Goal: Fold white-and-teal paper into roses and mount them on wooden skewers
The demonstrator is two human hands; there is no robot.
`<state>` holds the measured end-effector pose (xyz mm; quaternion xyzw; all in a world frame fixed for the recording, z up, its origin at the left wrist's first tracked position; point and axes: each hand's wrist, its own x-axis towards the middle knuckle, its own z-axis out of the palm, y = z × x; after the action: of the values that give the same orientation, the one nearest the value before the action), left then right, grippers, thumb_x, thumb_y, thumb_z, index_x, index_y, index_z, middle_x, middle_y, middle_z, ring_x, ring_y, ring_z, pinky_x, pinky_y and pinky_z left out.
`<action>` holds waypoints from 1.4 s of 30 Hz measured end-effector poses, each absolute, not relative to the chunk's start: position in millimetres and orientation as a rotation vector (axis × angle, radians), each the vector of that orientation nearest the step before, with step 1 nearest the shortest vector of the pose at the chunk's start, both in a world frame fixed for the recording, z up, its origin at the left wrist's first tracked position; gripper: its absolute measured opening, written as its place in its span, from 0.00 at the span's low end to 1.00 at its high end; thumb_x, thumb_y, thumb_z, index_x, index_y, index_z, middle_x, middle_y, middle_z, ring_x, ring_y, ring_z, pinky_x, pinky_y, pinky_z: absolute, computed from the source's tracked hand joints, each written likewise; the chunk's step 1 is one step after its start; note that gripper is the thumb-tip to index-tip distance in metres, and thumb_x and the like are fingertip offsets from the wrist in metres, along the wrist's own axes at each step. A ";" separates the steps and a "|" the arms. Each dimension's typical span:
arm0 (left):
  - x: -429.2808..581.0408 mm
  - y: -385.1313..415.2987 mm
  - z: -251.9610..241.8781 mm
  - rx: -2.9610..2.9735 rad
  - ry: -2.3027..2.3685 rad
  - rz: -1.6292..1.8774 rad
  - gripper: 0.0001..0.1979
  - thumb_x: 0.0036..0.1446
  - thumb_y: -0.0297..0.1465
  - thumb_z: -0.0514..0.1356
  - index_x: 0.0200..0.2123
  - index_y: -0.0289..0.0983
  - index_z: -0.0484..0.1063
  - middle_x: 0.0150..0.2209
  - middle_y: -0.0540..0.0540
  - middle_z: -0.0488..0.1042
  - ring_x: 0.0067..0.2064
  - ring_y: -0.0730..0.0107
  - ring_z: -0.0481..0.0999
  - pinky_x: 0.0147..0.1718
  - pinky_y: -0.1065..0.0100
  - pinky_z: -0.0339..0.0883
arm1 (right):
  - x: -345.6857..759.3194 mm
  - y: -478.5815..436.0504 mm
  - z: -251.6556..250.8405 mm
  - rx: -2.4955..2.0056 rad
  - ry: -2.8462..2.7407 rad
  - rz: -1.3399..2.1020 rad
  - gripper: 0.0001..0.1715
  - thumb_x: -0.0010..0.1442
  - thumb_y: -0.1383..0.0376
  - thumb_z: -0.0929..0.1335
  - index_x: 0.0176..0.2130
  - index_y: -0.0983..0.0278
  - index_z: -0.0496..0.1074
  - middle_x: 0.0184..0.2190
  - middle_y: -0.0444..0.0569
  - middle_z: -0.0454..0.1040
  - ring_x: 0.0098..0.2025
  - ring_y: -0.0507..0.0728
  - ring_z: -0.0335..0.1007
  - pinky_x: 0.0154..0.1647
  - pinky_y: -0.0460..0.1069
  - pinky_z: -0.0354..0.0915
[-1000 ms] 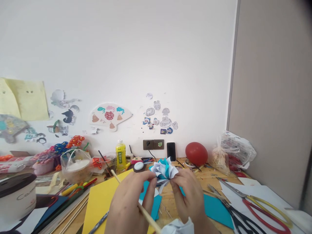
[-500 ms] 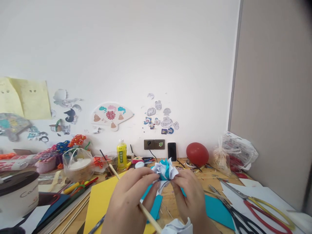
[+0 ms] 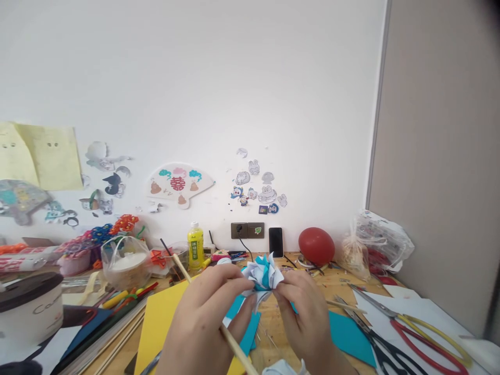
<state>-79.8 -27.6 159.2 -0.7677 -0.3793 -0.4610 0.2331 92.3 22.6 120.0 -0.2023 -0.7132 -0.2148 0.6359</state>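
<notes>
A blue-and-white folded paper flower [image 3: 264,273] is held up between both hands above the table. My left hand [image 3: 211,312] pinches its left side with the fingertips. A thin wooden stick [image 3: 238,349] also runs through that hand, its upper end poking out above the knuckles. From the right, my right hand [image 3: 302,312] pinches the flower's edge petals between thumb and fingers. Below the hands, at the bottom edge, part of a crumpled white paper piece [image 3: 283,367] shows. Sheets of blue paper [image 3: 351,336] and yellow paper [image 3: 160,323] lie underneath.
To the right lie black-handled scissors [image 3: 385,346] and red-and-yellow-handled scissors [image 3: 429,333]. Along the wall stand a yellow drink bottle [image 3: 196,247], a phone [image 3: 275,242] and a red balloon [image 3: 316,246]. A lidded cup [image 3: 31,312] and wooden sticks [image 3: 121,336] are on the left.
Both hands keep their pinch on the flower, which has tilted slightly. The stick in my left hand and the white paper at the bottom have shifted a little.
</notes>
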 end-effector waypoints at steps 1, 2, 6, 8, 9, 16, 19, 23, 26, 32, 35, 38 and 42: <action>-80.0 -28.0 159.5 -2.108 -1.062 -1.263 0.09 0.54 0.25 0.60 0.40 0.40 0.70 0.40 0.45 0.71 0.40 0.66 0.75 0.37 0.67 0.70 | 92.3 22.3 120.4 -0.462 -1.629 -0.494 0.08 0.62 0.72 0.60 0.38 0.63 0.67 0.31 0.48 0.74 0.34 0.54 0.70 0.33 0.49 0.68; -80.0 -27.9 159.9 -2.113 -1.079 -1.268 0.09 0.55 0.25 0.59 0.40 0.40 0.70 0.39 0.45 0.71 0.40 0.66 0.74 0.36 0.67 0.70 | 92.2 22.0 120.8 -0.460 -1.632 -0.498 0.09 0.62 0.72 0.60 0.38 0.63 0.67 0.30 0.48 0.74 0.34 0.54 0.70 0.33 0.49 0.68; -78.7 -25.0 161.8 -2.182 -1.001 -1.295 0.07 0.57 0.24 0.56 0.38 0.39 0.69 0.36 0.47 0.72 0.36 0.69 0.74 0.34 0.69 0.69 | 92.0 21.0 121.4 -0.461 -1.652 -0.512 0.08 0.63 0.72 0.60 0.36 0.63 0.67 0.30 0.48 0.73 0.34 0.54 0.69 0.34 0.49 0.68; -77.7 -24.1 164.0 -2.159 -0.944 -1.283 0.06 0.57 0.23 0.56 0.36 0.38 0.69 0.33 0.48 0.73 0.33 0.69 0.73 0.32 0.68 0.68 | 92.1 21.1 121.2 -0.453 -1.664 -0.522 0.08 0.63 0.72 0.60 0.36 0.63 0.66 0.30 0.48 0.73 0.36 0.54 0.69 0.36 0.49 0.67; -77.4 -24.2 165.4 -2.133 -0.921 -1.266 0.05 0.57 0.23 0.56 0.35 0.38 0.69 0.31 0.48 0.74 0.32 0.69 0.72 0.31 0.67 0.67 | 92.1 21.2 121.2 -0.449 -1.667 -0.527 0.08 0.63 0.72 0.60 0.37 0.63 0.66 0.31 0.49 0.73 0.36 0.54 0.69 0.36 0.49 0.67; -76.5 -28.6 173.5 -2.055 -0.767 -1.127 0.04 0.59 0.25 0.56 0.35 0.35 0.71 0.31 0.47 0.77 0.32 0.66 0.70 0.31 0.65 0.61 | 93.8 19.3 121.9 -0.457 -1.692 -0.465 0.08 0.62 0.73 0.60 0.37 0.63 0.66 0.30 0.48 0.72 0.33 0.53 0.67 0.33 0.49 0.66; -74.8 -30.0 172.5 -2.074 -0.745 -1.092 0.05 0.60 0.26 0.56 0.35 0.35 0.71 0.31 0.48 0.77 0.31 0.67 0.68 0.31 0.65 0.59 | 94.4 19.4 120.9 -0.464 -1.702 -0.445 0.09 0.60 0.75 0.61 0.36 0.63 0.66 0.31 0.49 0.72 0.34 0.54 0.67 0.34 0.49 0.66; -72.9 -32.0 170.1 -2.077 -0.754 -1.094 0.04 0.59 0.26 0.56 0.36 0.34 0.71 0.30 0.48 0.76 0.30 0.68 0.67 0.30 0.65 0.58 | 94.4 21.0 119.8 -0.465 -1.699 -0.425 0.10 0.59 0.75 0.61 0.37 0.62 0.66 0.32 0.49 0.73 0.35 0.54 0.68 0.35 0.50 0.66; -73.1 -33.9 170.3 -2.054 -0.759 -1.066 0.05 0.59 0.25 0.56 0.35 0.34 0.72 0.30 0.47 0.77 0.31 0.66 0.68 0.32 0.65 0.59 | 93.7 21.3 120.3 -0.469 -1.688 -0.410 0.09 0.59 0.75 0.61 0.36 0.62 0.66 0.31 0.48 0.73 0.35 0.55 0.68 0.34 0.50 0.66; -75.9 -32.8 175.2 -2.001 -0.644 -1.008 0.13 0.63 0.23 0.48 0.36 0.32 0.73 0.32 0.44 0.78 0.34 0.64 0.71 0.34 0.64 0.59 | 91.4 18.3 122.9 -0.491 -1.651 -0.362 0.10 0.58 0.76 0.62 0.35 0.62 0.65 0.30 0.47 0.72 0.32 0.54 0.68 0.32 0.49 0.65; -78.3 -32.4 176.8 -1.993 -0.635 -1.017 0.12 0.63 0.26 0.49 0.36 0.33 0.73 0.33 0.45 0.79 0.36 0.65 0.71 0.36 0.65 0.60 | 89.8 16.5 122.6 -0.505 -1.642 -0.337 0.09 0.59 0.75 0.62 0.35 0.62 0.65 0.30 0.47 0.73 0.32 0.54 0.68 0.32 0.48 0.64; -79.8 -32.7 176.1 -1.987 -0.616 -1.024 0.13 0.63 0.25 0.49 0.35 0.32 0.73 0.32 0.44 0.79 0.35 0.65 0.71 0.35 0.64 0.60 | 88.3 15.7 120.7 -0.520 -1.639 -0.308 0.09 0.59 0.75 0.61 0.35 0.62 0.65 0.30 0.46 0.72 0.32 0.53 0.68 0.32 0.48 0.64; -78.6 -30.0 172.5 -1.995 -0.563 -1.034 0.13 0.62 0.22 0.50 0.35 0.31 0.74 0.32 0.42 0.80 0.33 0.65 0.70 0.33 0.64 0.60 | 87.0 14.4 119.0 -0.558 -1.602 -0.266 0.08 0.60 0.74 0.62 0.34 0.61 0.64 0.31 0.46 0.73 0.33 0.53 0.68 0.32 0.47 0.64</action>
<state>-78.6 -30.0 172.5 -0.7889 -0.2226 -0.4090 0.4009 87.0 14.4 119.0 -0.2458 -0.7062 -0.1171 0.6536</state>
